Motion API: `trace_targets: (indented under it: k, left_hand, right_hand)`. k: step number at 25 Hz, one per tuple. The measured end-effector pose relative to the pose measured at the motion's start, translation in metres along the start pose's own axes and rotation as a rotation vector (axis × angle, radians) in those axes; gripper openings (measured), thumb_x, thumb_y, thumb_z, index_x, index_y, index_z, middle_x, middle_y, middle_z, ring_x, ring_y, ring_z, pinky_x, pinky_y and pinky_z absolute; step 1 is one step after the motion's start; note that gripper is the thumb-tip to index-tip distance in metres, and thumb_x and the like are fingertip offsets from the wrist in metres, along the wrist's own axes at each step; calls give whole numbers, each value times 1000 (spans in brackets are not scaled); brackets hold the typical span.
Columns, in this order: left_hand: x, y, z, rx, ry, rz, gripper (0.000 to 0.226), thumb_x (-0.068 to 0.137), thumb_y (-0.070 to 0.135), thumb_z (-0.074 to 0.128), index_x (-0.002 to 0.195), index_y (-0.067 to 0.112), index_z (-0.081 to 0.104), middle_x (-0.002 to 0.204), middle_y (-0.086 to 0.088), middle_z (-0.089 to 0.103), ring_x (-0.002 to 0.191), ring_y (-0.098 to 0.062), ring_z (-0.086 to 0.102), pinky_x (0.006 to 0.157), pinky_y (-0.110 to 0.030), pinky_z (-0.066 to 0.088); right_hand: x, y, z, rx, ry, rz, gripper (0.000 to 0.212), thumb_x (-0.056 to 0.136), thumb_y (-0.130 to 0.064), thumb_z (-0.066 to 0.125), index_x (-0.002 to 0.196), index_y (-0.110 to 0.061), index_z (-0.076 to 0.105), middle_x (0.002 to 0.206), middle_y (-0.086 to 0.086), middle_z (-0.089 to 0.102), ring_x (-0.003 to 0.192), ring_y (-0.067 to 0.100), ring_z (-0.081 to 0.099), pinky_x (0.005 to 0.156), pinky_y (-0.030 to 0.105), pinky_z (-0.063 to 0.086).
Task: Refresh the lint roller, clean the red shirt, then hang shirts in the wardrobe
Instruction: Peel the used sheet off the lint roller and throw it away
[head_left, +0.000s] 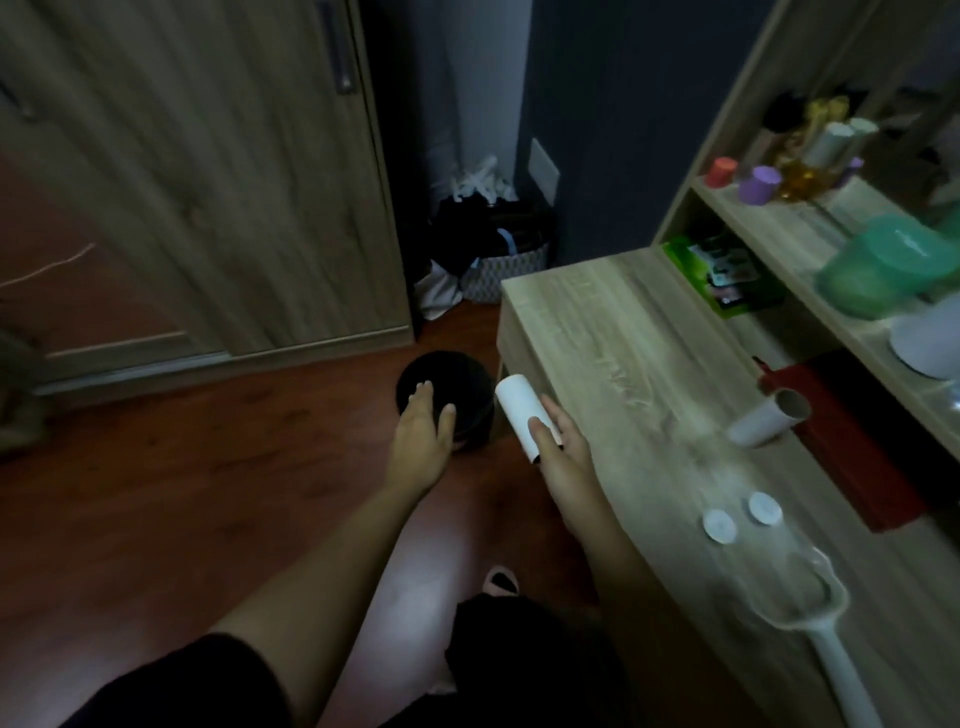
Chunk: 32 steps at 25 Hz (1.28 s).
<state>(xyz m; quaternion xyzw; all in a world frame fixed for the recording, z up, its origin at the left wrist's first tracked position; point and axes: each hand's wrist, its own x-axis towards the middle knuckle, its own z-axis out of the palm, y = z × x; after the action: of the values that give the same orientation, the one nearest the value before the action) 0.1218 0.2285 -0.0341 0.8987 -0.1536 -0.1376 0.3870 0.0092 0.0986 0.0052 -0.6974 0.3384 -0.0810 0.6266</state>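
Far left: one wood-grain wardrobe door (208, 182) with one dark handle, above a red-brown floor (156, 493).

Centre, on the floor: one black round bin (467, 379). Behind it in the corner, one patterned basket (506, 273) heaped with dark and white cloth.

Left hand (423, 423): stretched out flat over the bin, fingers straight, thumb apart, nothing held. Contact with the bin cannot be told.

Right hand (563, 452): curled round the near end of one white roll (519, 410), thumb on top, far end pointing up and away. Held at the table's left edge, just beside the bin.

Rolls counted: two. Second roll (763, 423) lying on its side on the wooden table (623, 338), brown core showing at its open end.

Also on the table: two white round caps (719, 526), side by side; one white roller handle (831, 639) with a bare frame, nearest the camera; one flat red item (857, 447) against the shelf unit — shirt or box, cannot be told.

Right, on the shelf unit (810, 228): one green printed packet (727, 275) in the lower opening, print too blurred to read; one red-capped bottle (723, 171); one purple-capped bottle (759, 184); further bottles behind, count unclear; one green plastic container (883, 270); one white bowl (930, 338).
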Motion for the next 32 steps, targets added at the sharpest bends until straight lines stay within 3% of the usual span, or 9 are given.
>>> trace_targets:
  k: [4,6,7,12,15,19,23,30,32]
  left_hand:
    - [68,-33,-10,33,-33,-93,58,98,30,41,146,2,23,154,-18,24,143,-29,24,114,-32,20]
    - [101,-48,-10,62,-46,-161,59,97,30,43,145,1,25,153,-19,26,142,-30,26,113,-32,21]
    - [115,-55,-10,80,-52,-191,59,97,30,44,145,0,25,153,-20,27,142,-31,26,113,-32,21]
    - [200,-90,-10,95,-86,-285,60,97,29,45,144,-3,25,152,-22,27,141,-34,26,113,-35,21]
    - [268,-145,12,116,-110,-335,60,96,28,46,144,-4,26,151,-23,29,140,-35,29,113,-36,23]
    - [297,-176,34,126,-164,-331,63,97,32,44,145,-2,23,152,-21,27,141,-34,27,112,-36,24]
    - [362,-280,110,121,-194,-410,64,97,32,45,146,-2,21,152,-21,29,138,-35,31,109,-37,28]
    - [393,-394,210,20,-126,-621,69,96,29,48,148,2,12,137,-30,45,118,-46,50,89,-46,45]
    - [393,-410,227,2,-157,-637,54,97,22,44,142,0,23,129,-30,51,111,-45,55,85,-47,46]
  right_hand:
    - [65,-5,31,-55,-96,7,46,94,-24,49,139,-22,40,137,-2,47,121,10,45,90,15,36]
    - [107,-4,44,-105,-149,19,47,94,-24,49,140,-21,40,134,-6,47,113,4,43,74,1,35]
    - [126,-3,51,-125,-161,23,47,94,-25,49,139,-22,41,136,-5,47,111,3,43,72,0,35]
    - [219,8,93,-186,-208,154,49,88,-37,50,136,-32,41,140,-2,45,108,9,46,91,30,41]
    - [287,48,135,-264,-259,267,52,83,-44,51,134,-37,40,136,0,49,104,16,52,95,40,47]
    - [314,79,149,-232,-226,318,49,89,-33,52,136,-28,40,136,5,48,107,21,53,93,41,48]
    - [386,186,204,-243,-206,375,48,93,-23,48,139,-17,38,137,11,45,111,26,52,92,41,49]
    - [450,314,263,-427,-240,343,54,93,-26,49,143,-15,31,141,13,41,121,28,48,92,35,44]
    - [460,330,272,-437,-268,322,63,93,-33,49,147,-17,19,151,13,27,131,29,38,101,38,40]
